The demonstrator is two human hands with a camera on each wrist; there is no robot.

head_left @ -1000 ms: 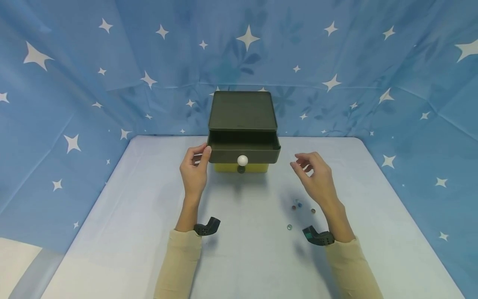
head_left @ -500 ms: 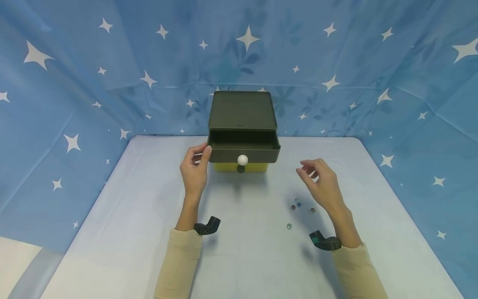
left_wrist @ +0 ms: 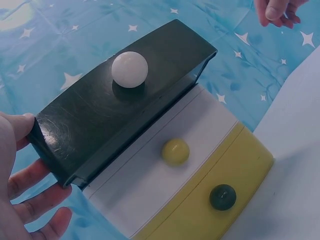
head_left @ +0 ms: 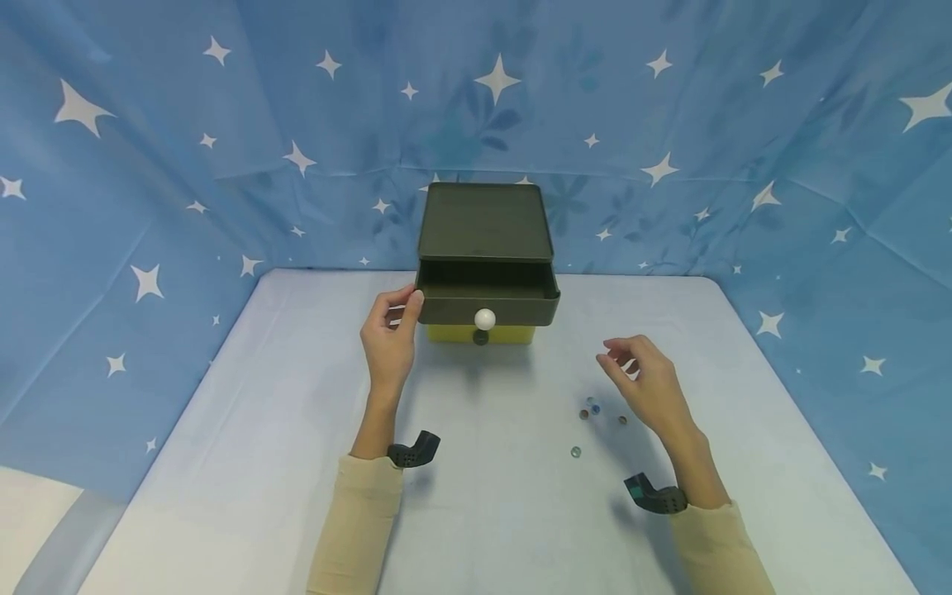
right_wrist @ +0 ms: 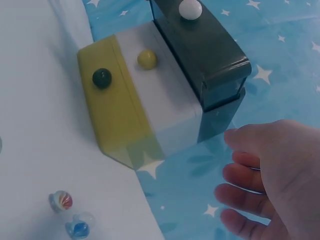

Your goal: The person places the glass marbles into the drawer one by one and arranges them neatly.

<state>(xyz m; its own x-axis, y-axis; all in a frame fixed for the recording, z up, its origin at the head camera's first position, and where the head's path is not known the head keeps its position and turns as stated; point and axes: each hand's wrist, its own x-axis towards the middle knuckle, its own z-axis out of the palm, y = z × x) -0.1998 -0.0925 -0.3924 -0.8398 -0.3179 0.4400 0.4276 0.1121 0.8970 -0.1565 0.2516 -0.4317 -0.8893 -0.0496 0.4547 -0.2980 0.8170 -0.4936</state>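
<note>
My left hand (head_left: 388, 347) grips the left front corner of the pulled-out dark green top drawer (head_left: 521, 312), thumb on its front and fingers at its side. A white round knob (left_wrist: 130, 69) sits on that drawer's front. In the head view, the inside of the drawer looks bare. The small drawer cabinet has a white middle drawer (left_wrist: 145, 172) and a yellow bottom drawer (left_wrist: 250, 165), both pushed in. My right hand (head_left: 649, 388), fingers loosely curled and holding nothing, hovers to the right of the cabinet. Several glass marbles (head_left: 583, 414) lie on the table near it.
One greenish marble (head_left: 576, 452) lies closer to me than the others. The white table (head_left: 476, 512) runs up to a blue star-patterned cloth (head_left: 476, 124) behind the cabinet and on both sides.
My right hand has drawn away from the cabinet, to the right and back toward me. The left hand and the open drawer have stayed in place.
</note>
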